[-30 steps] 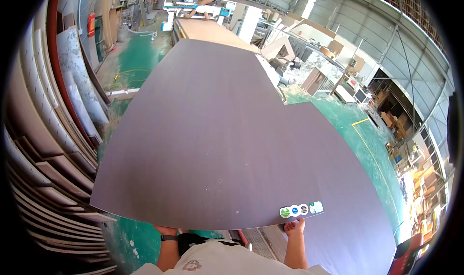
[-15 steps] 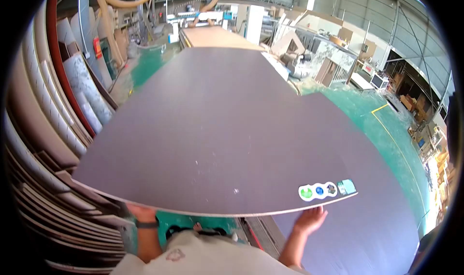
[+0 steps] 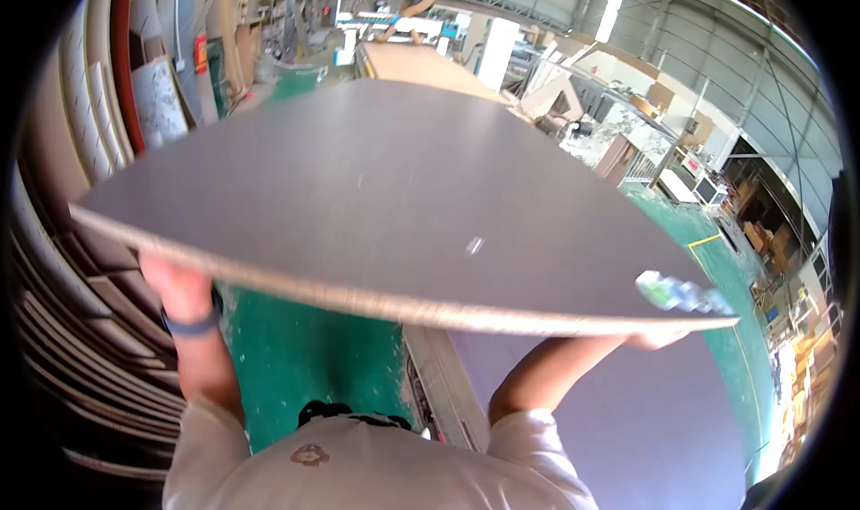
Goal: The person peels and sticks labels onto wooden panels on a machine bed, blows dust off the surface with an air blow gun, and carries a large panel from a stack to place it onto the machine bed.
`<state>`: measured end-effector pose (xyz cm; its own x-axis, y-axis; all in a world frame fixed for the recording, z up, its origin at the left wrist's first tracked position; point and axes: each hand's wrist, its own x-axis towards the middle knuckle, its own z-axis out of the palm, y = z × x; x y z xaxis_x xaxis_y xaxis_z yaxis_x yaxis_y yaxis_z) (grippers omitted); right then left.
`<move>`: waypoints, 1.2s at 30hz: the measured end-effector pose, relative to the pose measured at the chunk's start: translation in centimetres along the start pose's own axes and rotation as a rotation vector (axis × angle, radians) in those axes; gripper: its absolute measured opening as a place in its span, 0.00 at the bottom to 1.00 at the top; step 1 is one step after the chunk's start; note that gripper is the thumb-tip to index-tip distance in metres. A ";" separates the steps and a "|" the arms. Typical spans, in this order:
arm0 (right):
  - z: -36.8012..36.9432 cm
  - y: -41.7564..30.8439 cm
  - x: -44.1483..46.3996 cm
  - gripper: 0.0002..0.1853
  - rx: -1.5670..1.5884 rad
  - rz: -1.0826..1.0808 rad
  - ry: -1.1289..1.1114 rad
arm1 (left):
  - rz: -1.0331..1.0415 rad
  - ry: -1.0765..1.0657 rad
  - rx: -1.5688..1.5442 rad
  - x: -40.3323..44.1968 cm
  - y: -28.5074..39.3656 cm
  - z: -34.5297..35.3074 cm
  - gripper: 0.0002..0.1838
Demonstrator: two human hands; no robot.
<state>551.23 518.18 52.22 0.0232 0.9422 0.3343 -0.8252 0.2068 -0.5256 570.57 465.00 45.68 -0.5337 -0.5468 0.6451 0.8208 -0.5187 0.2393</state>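
Observation:
A large laminated chipboard panel (image 3: 385, 205) with a dark grey-brown face and a pale raw edge spans the middle of the view, raised in front of me and tilted. My left hand (image 3: 177, 286) grips its near edge from below at the left; the fingers are partly hidden beneath it. Under the right end, my right hand (image 3: 658, 338) holds the panel up, mostly covered by it. Blurred stickers (image 3: 685, 293) lie on the face near the right corner. Below the panel, at the right, lies a stack of boards (image 3: 618, 420) with a similar dark top sheet.
Many upright sheets (image 3: 72, 142) lean along the left, close to my left arm. Green floor (image 3: 305, 367) shows between them and the stack. Ahead stands a long machine bed (image 3: 430, 64) with a brown board on it. Offcuts and a railing (image 3: 640, 165) stand at right.
Both hands have raised the near edge of the panel, and it now sits higher and closer to me. The hands have moved farther apart. The view has shifted slightly.

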 end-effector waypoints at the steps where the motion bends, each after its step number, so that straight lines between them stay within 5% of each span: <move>1: 1.2 -0.2 0.8 0.30 -0.031 -0.060 -0.015 | 0.021 -0.103 -0.031 1.8 0.0 2.1 0.22; 5: 10.9 -1.2 5.3 0.30 -0.048 -0.469 -0.138 | 0.042 -0.322 -0.060 8.7 0.3 8.0 0.22; 11: 22.7 -1.4 5.3 0.29 -0.064 -0.715 -0.247 | 0.130 -0.324 0.069 16.5 0.3 7.9 0.22; 25: 49.3 12.0 -14.4 0.27 -0.179 -0.844 -0.361 | 0.494 -0.245 0.624 39.1 0.3 -10.9 0.24; 36: 58.5 20.4 -25.4 0.26 -0.230 -0.890 -0.403 | 1.008 -0.268 1.442 54.4 -7.3 -21.8 0.25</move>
<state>500.86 483.00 78.74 0.3508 0.2689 0.8970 -0.4702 0.8790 -0.0796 531.06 424.73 63.21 0.1645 -0.0700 0.9839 0.3675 0.9300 0.0047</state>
